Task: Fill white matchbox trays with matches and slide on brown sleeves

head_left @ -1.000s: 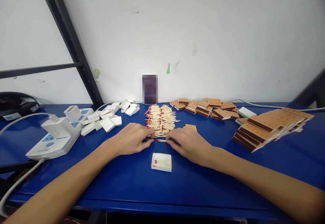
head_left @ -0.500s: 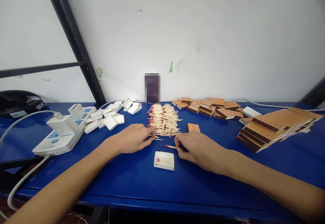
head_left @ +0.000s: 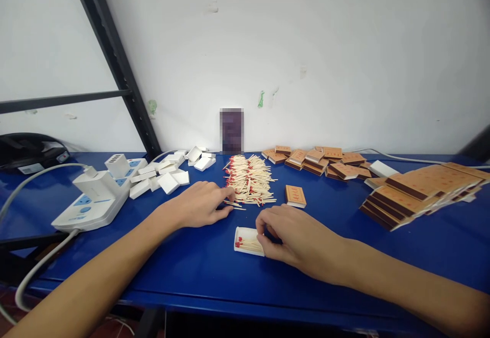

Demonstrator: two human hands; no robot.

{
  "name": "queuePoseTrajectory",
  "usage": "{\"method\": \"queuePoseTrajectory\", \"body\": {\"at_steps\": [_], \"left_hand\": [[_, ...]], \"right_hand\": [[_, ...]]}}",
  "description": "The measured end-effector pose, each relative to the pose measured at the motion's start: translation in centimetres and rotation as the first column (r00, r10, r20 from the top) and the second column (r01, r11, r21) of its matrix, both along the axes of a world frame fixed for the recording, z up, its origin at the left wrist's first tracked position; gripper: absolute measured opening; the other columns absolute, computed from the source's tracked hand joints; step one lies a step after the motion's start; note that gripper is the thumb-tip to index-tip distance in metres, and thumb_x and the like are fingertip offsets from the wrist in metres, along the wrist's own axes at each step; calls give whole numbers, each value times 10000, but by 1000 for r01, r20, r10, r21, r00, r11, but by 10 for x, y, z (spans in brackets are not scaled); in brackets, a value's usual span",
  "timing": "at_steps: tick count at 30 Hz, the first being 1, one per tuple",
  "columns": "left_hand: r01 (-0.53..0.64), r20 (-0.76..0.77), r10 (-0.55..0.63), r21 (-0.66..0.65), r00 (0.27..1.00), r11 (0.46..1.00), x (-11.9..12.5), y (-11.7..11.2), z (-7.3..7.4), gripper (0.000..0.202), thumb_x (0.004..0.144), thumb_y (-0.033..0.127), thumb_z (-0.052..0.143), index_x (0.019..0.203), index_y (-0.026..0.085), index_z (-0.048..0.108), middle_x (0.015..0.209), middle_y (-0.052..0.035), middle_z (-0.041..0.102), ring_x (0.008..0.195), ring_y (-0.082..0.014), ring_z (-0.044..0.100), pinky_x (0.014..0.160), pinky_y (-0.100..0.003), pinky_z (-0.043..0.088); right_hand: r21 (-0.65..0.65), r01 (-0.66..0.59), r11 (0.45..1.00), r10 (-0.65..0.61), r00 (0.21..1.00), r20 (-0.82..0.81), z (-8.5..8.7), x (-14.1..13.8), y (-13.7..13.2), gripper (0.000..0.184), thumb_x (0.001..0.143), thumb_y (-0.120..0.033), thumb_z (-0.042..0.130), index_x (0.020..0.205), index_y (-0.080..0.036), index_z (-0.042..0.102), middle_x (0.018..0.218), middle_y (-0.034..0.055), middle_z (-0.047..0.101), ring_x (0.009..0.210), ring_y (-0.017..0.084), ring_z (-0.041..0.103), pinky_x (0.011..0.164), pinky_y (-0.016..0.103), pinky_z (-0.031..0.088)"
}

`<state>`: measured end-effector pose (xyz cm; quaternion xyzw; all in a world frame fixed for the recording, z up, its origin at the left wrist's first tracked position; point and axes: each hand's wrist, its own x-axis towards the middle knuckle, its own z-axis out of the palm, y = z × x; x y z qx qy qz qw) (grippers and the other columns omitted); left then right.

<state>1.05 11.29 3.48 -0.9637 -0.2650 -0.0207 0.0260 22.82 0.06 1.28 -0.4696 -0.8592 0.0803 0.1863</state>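
Note:
A heap of red-tipped matches (head_left: 249, 178) lies on the blue table (head_left: 199, 261). My left hand (head_left: 199, 205) rests at the heap's near left edge, fingers curled in a pinch on a few matches. In front of me sits a small white tray (head_left: 245, 241) with several matches in it. My right hand (head_left: 294, 236) hangs over the tray's right end, fingertips pinched together at the matches inside. A single orange matchbox sleeve (head_left: 295, 195) lies just behind my right hand.
White inner trays (head_left: 168, 172) are scattered at the back left beside a white power strip (head_left: 94, 197) with a charger and cable. Orange sleeves (head_left: 317, 158) lie at the back. Stacked orange boxes (head_left: 417, 187) fill the right. A black shelf frame (head_left: 111, 57) leans at left.
My right hand has drawn back from the heap with a match and come down over the white tray. My left hand has stayed at the heap's edge.

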Motion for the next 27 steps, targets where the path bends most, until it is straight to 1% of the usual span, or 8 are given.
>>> {"method": "queuePoseTrajectory", "body": {"at_steps": [4, 7, 10, 12, 16, 20, 24, 27], "left_hand": [[46, 1, -46, -40, 999, 998, -1, 0, 1, 165, 941, 286, 457, 946, 204, 601, 664, -1, 589, 594, -163, 555, 545, -285, 286], [55, -1, -56, -75, 998, 996, 0, -1, 2, 150, 935, 272, 457, 918, 196, 586, 656, 3, 575, 572, -152, 518, 549, -280, 280], [59, -6, -60, -141, 998, 988, 1, -4, 4, 117, 924, 262, 468, 887, 198, 559, 638, 18, 556, 539, -139, 470, 542, -273, 280], [68, 5, -69, -190, 998, 979, 1, -6, 6, 115, 927, 255, 461, 874, 196, 545, 631, 25, 542, 524, -130, 446, 537, -270, 283], [52, 18, -49, -234, 999, 971, 0, -8, 12, 182, 959, 265, 409, 866, 190, 547, 618, 22, 531, 540, -128, 449, 543, -270, 289], [15, -8, -18, -236, 1000, 972, 0, -10, 16, 202, 954, 299, 431, 900, 184, 587, 630, 8, 562, 592, -145, 494, 569, -269, 305], [-16, -59, 2, -247, 998, 969, 3, -13, 17, 134, 915, 289, 497, 918, 199, 596, 612, 25, 565, 550, -143, 493, 557, -267, 303], [-35, -88, 18, -196, 996, 980, 3, -14, 16, 94, 899, 241, 490, 896, 200, 574, 629, 22, 567, 546, -142, 486, 549, -273, 293]], "right_hand": [[20, 1, 1000, -1, 1000, 8, -1, 1, 5, 80, 873, -160, 510, 808, -198, 539, 716, -6, 581, 654, 143, 506, 627, 276, 366], [62, 10, 998, -10, 1000, 8, -3, 1, 9, 78, 892, -171, 475, 879, -196, 548, 716, -2, 574, 657, 151, 507, 622, 277, 361], [87, 27, 996, -24, 999, -36, -4, 3, 13, 112, 909, -189, 454, 960, -190, 554, 675, -16, 540, 620, 144, 492, 603, 266, 353], [87, 41, 995, -34, 997, -76, -4, 5, 15, 126, 914, -194, 447, 981, -185, 553, 615, -41, 493, 556, 129, 449, 570, 257, 328], [77, 52, 996, -40, 988, -148, -2, 9, 19, 111, 911, -192, 436, 933, -182, 544, 554, -72, 413, 489, 107, 380, 526, 244, 280], [66, 55, 996, -44, 987, -153, -2, 9, 21, 103, 908, -197, 443, 905, -183, 545, 541, -79, 396, 472, 100, 361, 520, 239, 269], [52, 100, 994, -95, 991, -92, -4, 10, 23, 113, 917, -214, 447, 930, -185, 556, 562, -59, 476, 489, 111, 410, 525, 246, 277], [71, 161, 984, -161, 987, -8, -8, 12, 28, 131, 925, -218, 454, 967, -181, 572, 711, 4, 624, 605, 145, 536, 566, 261, 317]]}}
